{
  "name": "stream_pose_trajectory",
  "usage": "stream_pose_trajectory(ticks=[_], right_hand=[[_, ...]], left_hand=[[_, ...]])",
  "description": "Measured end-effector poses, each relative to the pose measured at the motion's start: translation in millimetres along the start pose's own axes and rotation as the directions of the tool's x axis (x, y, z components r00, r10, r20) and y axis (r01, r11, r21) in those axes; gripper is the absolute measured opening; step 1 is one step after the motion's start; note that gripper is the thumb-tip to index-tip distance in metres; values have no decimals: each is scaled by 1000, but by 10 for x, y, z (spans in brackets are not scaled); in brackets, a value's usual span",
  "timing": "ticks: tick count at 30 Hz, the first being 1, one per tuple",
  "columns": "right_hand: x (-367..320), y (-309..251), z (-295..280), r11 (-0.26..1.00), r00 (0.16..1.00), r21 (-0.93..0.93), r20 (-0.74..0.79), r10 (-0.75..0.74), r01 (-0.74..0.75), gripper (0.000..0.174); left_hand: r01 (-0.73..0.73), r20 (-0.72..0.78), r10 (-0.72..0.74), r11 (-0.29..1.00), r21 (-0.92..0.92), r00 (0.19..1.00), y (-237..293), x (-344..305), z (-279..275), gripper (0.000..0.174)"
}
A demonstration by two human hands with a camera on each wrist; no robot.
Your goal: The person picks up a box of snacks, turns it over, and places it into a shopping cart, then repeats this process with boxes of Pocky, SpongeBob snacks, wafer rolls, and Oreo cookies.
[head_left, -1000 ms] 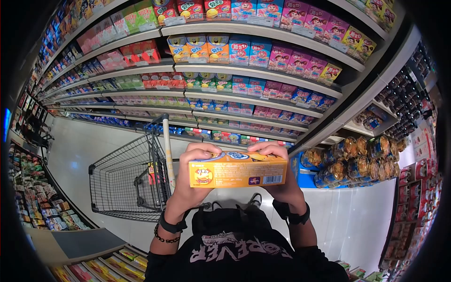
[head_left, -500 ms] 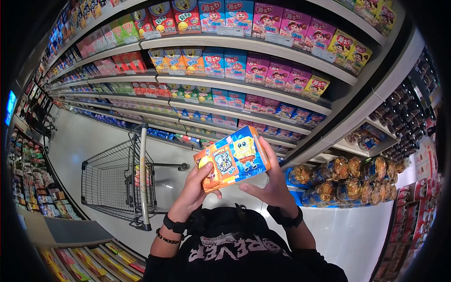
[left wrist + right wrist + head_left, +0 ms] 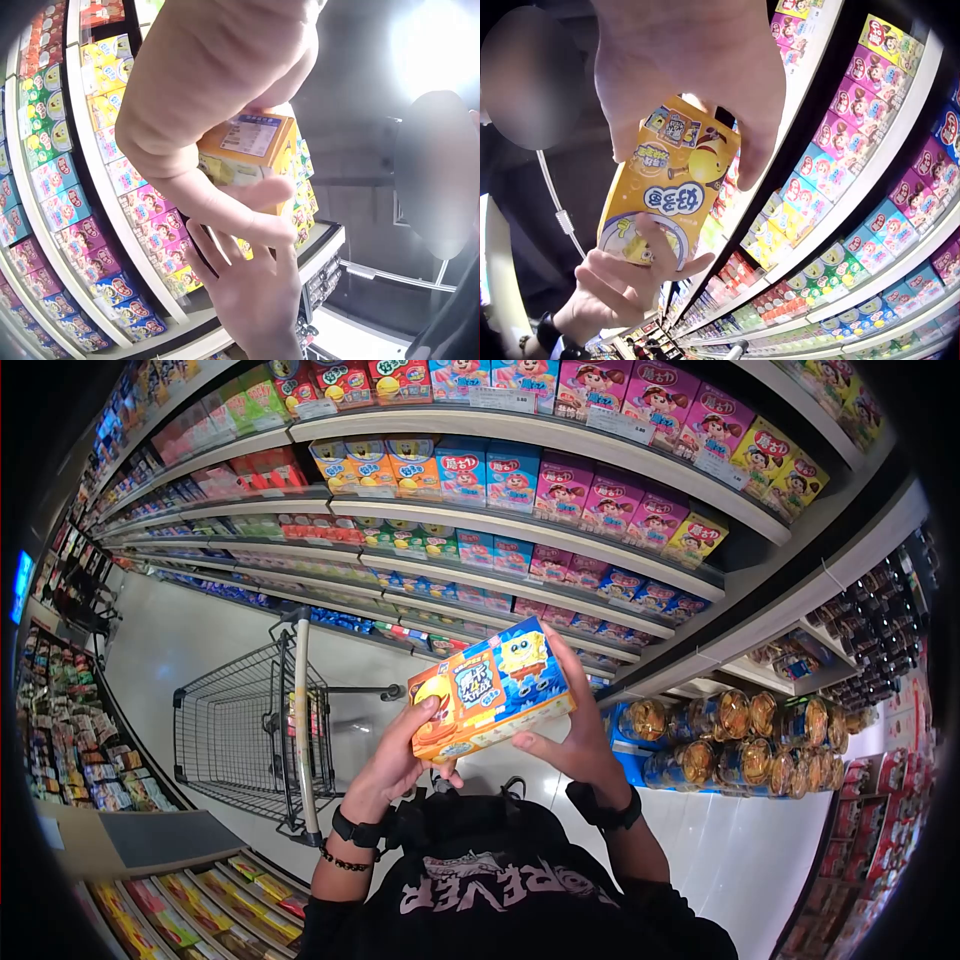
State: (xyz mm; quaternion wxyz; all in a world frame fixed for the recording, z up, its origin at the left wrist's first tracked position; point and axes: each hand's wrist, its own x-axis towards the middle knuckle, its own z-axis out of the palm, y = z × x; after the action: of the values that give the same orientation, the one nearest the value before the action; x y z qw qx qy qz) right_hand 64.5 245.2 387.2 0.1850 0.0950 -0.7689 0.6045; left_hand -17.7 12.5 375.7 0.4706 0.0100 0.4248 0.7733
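Both hands hold an orange and blue snack box (image 3: 490, 690) in front of the chest, its cartoon-sponge side tilted up toward the head camera. The left hand (image 3: 395, 752) grips the left end, thumb on the printed face and fingers underneath. At the other end, the right hand (image 3: 578, 745) has its thumb at the lower edge and its fingers behind the far edge. In the right wrist view the box's yellow-orange face (image 3: 671, 176) shows a fish picture, with the left hand's fingers (image 3: 622, 285) spread over its lower part.
A wire shopping cart (image 3: 250, 730) stands to the left. Ahead, long shelves (image 3: 540, 495) carry rows of similar boxes. Packs of round golden snacks (image 3: 730, 740) are stacked at the right. A low display of boxes (image 3: 215, 910) lies at the lower left.
The box has turned from its narrow barcode side to its cartoon face and now slants up to the right. The right hand has shifted to the box's right end. The cart appears closer to upright in view.
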Motion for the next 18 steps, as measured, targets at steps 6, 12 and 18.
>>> stream_pose_trajectory(ticks=[6,12,18], right_hand=[[180,-56,532,946,966,307,-196,168,-103,91],[336,-9,1153,849,895,475,-239,378,-232,86],[525,30,1551,841,893,479,-220,392,-251,75]], left_hand=[[-210,270,146,951,225,952,456,-134,-300,88],[-338,284,262,902,268,922,778,-223,-680,98],[-356,272,274,877,322,923,978,-337,-1069,101]])
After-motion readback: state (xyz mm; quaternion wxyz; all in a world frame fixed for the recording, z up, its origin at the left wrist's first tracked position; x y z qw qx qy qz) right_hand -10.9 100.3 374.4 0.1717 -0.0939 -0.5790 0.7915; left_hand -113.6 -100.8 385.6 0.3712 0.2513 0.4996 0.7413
